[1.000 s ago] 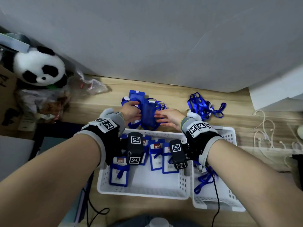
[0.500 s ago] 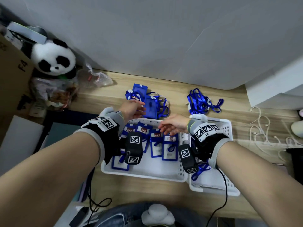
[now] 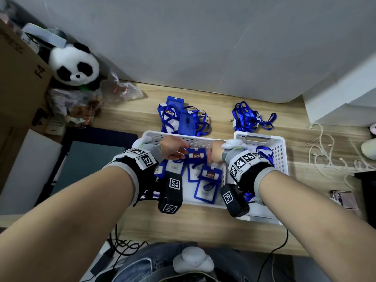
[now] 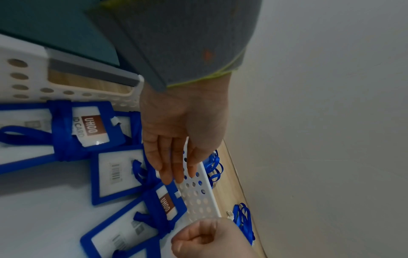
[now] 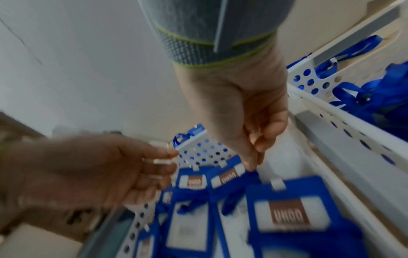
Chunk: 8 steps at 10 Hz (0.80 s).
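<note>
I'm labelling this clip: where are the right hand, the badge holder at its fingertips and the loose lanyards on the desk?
right hand [image 5: 243,104], right wrist view, middle of the hand.
badge holder [image 5: 227,176], right wrist view, its brown label.
loose lanyards [image 3: 247,117], head view, middle of the tangle.

Badge holders blurred, rt-wrist view.

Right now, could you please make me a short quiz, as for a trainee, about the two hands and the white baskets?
1. True or false: the left hand is curled into a fist.
2. What lies in the right white perforated plastic basket? A) blue ribbon lanyards B) red pens C) paper cups
3. Which hand pinches the top corner of a blue plastic badge holder?
Key: 1 false, its fingers are straight; 2 A; 3 the right hand.
</note>
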Tool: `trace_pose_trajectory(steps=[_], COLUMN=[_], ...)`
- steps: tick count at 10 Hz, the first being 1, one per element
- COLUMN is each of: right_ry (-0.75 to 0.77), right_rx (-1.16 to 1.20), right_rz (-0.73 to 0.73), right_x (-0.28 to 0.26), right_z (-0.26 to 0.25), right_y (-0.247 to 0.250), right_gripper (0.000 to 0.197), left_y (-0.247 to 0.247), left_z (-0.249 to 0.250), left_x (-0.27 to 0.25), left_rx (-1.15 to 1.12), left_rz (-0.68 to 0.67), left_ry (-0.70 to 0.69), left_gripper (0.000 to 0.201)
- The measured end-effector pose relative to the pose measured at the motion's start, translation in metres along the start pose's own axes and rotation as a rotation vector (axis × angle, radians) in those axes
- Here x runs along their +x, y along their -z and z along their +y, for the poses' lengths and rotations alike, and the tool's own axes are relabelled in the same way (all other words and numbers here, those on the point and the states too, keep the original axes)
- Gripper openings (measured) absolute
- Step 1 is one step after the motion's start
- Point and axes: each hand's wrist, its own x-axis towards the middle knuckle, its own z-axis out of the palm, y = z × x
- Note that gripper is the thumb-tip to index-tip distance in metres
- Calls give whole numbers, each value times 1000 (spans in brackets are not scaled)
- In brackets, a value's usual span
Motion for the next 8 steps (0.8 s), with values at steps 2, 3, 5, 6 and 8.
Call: trace_pose_trajectory(steps=[2, 3, 5, 6, 8], right_ry=[-31, -31, -18, -2, 19], right_rx=[-25, -139, -6, 10, 107], right_rz=[-72, -182, -150, -94, 102], right_x=[-2, -8, 0, -2, -6], right_z=[-4, -10, 5, 6, -7], right_y=[12, 2, -24, -21, 10], right_gripper=[30, 37, 37, 33, 25], left_y=[-5, -11, -13, -9, -9], left_z=[-3, -3, -8, -12, -22], left_x=[-5, -7, -8, -9, -11], left_rx=[37, 49, 77, 73, 50], left_rz=[-4, -9, -12, -6, -103], left_ry=[1, 1, 26, 39, 18], left_gripper=[22, 24, 25, 24, 26])
